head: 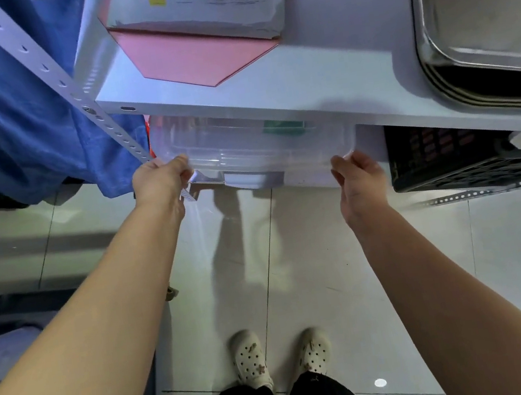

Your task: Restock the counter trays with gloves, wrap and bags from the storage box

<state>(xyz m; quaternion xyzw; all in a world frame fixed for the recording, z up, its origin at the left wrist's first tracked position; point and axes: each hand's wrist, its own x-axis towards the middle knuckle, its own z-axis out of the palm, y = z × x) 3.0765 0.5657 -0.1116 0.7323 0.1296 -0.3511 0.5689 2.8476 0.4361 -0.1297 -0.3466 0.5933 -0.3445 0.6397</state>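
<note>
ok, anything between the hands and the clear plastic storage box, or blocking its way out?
Nothing visible: the left hand and right hand grip the front corners of the clear plastic storage box. The white shelf board sits close above it, the black lattice crate beside it on the right. The tiled floor in front looks open.

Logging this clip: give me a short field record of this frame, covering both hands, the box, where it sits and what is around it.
left hand: grips the left front corner of the storage box
right hand: grips its right front corner
storage box: clear plastic, on the lower level, mostly under the white shelf; contents unclear
on white shelf: pink folder, steel trays
right of box: black crate
left of box: blue cloth
stage: box not yet out
</note>
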